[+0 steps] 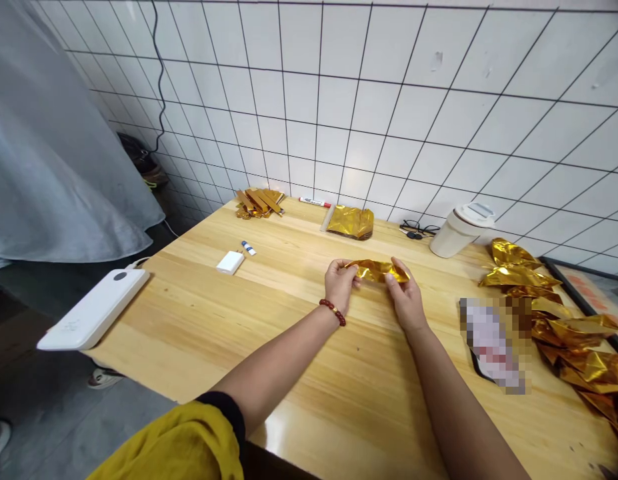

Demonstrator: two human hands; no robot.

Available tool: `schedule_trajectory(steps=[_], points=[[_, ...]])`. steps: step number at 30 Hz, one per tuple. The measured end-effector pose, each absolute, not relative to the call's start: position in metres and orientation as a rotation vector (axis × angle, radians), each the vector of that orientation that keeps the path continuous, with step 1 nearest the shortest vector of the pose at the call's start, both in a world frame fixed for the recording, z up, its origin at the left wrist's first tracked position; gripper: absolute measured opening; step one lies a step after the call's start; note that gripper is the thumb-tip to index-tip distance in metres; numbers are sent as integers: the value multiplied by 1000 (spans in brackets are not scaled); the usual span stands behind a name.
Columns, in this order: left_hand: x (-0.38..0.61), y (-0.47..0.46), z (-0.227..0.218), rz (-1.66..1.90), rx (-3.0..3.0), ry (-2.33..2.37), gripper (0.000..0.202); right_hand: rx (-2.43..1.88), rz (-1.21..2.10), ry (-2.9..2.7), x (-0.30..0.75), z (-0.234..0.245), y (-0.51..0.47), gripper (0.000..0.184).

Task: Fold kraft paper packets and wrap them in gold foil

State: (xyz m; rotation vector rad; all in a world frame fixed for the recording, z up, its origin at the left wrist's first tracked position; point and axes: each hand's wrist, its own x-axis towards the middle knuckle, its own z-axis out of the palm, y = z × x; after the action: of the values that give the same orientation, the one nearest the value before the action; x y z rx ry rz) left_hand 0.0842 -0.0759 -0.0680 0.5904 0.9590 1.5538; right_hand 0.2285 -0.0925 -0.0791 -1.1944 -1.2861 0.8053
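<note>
A piece of shiny gold foil paper (pixel 373 270), partly folded, is held between my two hands just above the wooden table. My left hand (pixel 340 283), with a dark red bead bracelet at the wrist, pinches its left end. At the right end, my right hand (pixel 405 293) grips it with the thumb in front and the fingers behind. Beyond my hands lies a stack of gold foil sheets (pixel 351 222). Several folded gold foil pieces (pixel 549 313) are heaped along the table's right side.
Flat gold strips (pixel 259 203) and a marker (pixel 315 202) lie by the tiled wall. Glasses (pixel 419 229) rest beside a white cup (pixel 459 231). A pixelated phone-like object (pixel 491 347) is at right. A white charger (pixel 230 263) and white power bank (pixel 96 308) are at left.
</note>
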Motion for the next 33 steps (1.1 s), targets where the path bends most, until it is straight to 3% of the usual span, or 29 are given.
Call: schedule_trajectory(steps=[4, 11, 18, 23, 28, 33], points=[[84, -79, -68, 1463, 729, 936, 27, -1226, 837, -1218, 230, -79, -93, 54], [88, -84, -75, 1170, 1034, 868, 50, -1097, 938, -930, 231, -83, -84, 48], [90, -90, -75, 1165, 1178, 853, 47, -1092, 968, -847, 232, -77, -85, 53], [89, -84, -75, 1250, 975, 865, 49, -1084, 973, -986, 231, -78, -88, 48], [87, -79, -76, 1318, 932, 848, 47, -1126, 925, -1159, 229, -78, -90, 62], [88, -87, -73, 1349, 1077, 829, 45, -1083, 977, -1075, 231, -77, -90, 63]])
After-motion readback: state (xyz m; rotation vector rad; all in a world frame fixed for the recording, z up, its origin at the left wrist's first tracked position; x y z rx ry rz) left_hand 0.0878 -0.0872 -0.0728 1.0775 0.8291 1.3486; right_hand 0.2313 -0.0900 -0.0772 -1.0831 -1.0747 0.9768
